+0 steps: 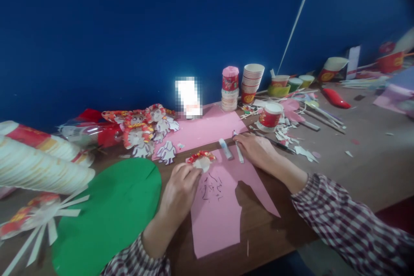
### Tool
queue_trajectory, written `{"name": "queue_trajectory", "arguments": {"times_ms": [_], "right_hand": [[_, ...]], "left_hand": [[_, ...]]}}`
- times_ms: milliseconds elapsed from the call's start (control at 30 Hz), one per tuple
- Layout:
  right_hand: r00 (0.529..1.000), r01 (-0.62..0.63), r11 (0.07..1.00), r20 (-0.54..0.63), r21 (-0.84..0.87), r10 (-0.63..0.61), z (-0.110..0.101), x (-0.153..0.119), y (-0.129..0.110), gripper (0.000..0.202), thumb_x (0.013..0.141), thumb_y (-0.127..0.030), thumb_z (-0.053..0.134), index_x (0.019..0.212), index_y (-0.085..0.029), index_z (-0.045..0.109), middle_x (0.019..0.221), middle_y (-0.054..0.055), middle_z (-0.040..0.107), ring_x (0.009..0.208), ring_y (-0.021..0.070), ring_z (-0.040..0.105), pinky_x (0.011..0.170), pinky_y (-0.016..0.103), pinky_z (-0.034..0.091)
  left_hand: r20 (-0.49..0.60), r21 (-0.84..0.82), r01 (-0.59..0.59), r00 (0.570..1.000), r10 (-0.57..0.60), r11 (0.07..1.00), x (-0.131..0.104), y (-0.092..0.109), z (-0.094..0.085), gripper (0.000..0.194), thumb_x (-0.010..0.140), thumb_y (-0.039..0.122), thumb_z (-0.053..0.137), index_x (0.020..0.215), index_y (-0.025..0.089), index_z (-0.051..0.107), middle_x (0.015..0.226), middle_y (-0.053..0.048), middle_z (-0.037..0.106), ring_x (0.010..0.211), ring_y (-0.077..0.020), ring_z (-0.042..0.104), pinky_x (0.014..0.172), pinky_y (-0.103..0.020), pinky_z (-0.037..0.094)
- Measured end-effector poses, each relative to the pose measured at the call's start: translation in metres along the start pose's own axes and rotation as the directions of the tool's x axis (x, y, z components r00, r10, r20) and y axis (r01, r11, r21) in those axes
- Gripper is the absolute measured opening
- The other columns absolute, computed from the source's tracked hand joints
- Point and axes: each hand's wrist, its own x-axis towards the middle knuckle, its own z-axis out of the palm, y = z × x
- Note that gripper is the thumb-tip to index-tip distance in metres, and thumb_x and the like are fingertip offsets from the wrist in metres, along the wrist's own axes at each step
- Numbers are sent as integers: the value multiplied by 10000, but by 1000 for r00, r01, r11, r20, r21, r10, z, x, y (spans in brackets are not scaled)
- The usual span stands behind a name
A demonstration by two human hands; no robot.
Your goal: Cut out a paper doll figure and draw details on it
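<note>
My left hand [182, 187] has its fingers closed at the edge of a small paper cut-out [203, 164] with a red and gold fringe along its top. The cut-out lies over a pink paper sheet [216, 220] that carries dark scribbled marks and has a piece cut from its right side. Above the sheet's right part, my right hand [255, 148] pinches a white marker pen [239, 154] with a dark end. A glue stick [225, 149] lies just left of the pen, apart from both hands.
A green paper disc [113, 220] and stacked paper cups [42, 164] lie at left. Behind are paper figures [137, 138], another pink sheet [210, 127] and upright cup stacks [252, 82]. Paper scraps [305, 153] and a red cup [271, 116] are at right. A blue wall [129, 30] stands behind.
</note>
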Motion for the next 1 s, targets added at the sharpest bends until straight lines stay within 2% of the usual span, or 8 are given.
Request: {"name": "queue_trajectory", "arguments": {"times_ms": [133, 267, 333, 433, 600, 833, 933, 1000], "right_hand": [[1000, -8, 1000, 20, 6, 8, -2, 0, -1, 268, 948, -258, 400, 1137, -226, 587, 1103, 89, 658, 979, 207, 626, 781, 272, 428], [1000, 5, 1000, 6, -12, -5, -2, 0, 0, 244, 933, -256, 414, 1097, -230, 593, 1078, 76, 662, 933, 210, 640, 733, 273, 429], [1000, 11, 1000, 0, -21, -11, -2, 0, 0, 234, 925, -252, 420, 1082, -234, 593, 1068, 66, 662, 915, 208, 643, 714, 273, 427], [1000, 3, 1000, 8, -20, -3, -1, 0, 1, 237, 916, -253, 429, 1090, -241, 590, 1071, 55, 660, 915, 202, 640, 705, 270, 423], [1000, -12, 1000, 11, -11, 13, -2, 0, 0, 261, 916, -259, 426, 1116, -245, 594, 1087, 48, 660, 927, 193, 633, 711, 260, 415], [1000, -27, 999, -16, -43, 26, -3, 1, 0, 272, 915, -282, 416, 1109, -241, 603, 1052, 54, 668, 876, 202, 639, 652, 264, 403], [996, -34, 998, -86, -48, 29, -4, 1, 0, 280, 922, -290, 403, 1123, -237, 592, 1051, 57, 667, 858, 204, 640, 644, 268, 403], [990, -35, 999, -137, -35, 29, -6, 0, -1, 275, 924, -286, 407, 1119, -232, 591, 1067, 60, 663, 881, 203, 634, 665, 266, 407]], "left_hand": [[-75, 26, 50, 996, -48, 998, -1, -11, -2, 148, 874, 140, 538, 997, 143, 621, 888, -73, 584, 938, -214, 524, 866, -391, 454], [-103, -2, 16, 995, -17, 1000, 1, -6, -5, 167, 870, 129, 545, 1022, 156, 609, 903, -64, 589, 969, -208, 517, 882, -383, 456], [-46, -25, -36, 998, 35, 999, 2, 1, -4, 169, 873, 128, 540, 1024, 163, 605, 911, -60, 593, 977, -206, 516, 883, -376, 460], [118, -42, -142, 982, 146, 989, 3, 10, -1, 153, 882, 130, 520, 1005, 161, 606, 930, -65, 611, 985, -213, 520, 881, -382, 471], [194, 3, -108, 975, 106, 994, 3, 12, 3, 142, 880, 133, 518, 986, 156, 609, 936, -70, 617, 944, -211, 543, 849, -386, 492], [148, 41, -127, 982, 120, 991, 4, 10, -4, 129, 882, 141, 514, 924, 157, 635, 849, -69, 633, 872, -202, 568, 765, -348, 505], [42, -11, -16, 999, 16, 1000, 2, 5, -5, 139, 883, 154, 514, 927, 171, 645, 876, -66, 653, 893, -195, 582, 787, -339, 496], [-73, -113, 133, 987, -142, 985, 2, 0, -6, 134, 879, 188, 526, 920, 179, 653, 900, -62, 668, 879, -183, 600, 785, -324, 498]]}}
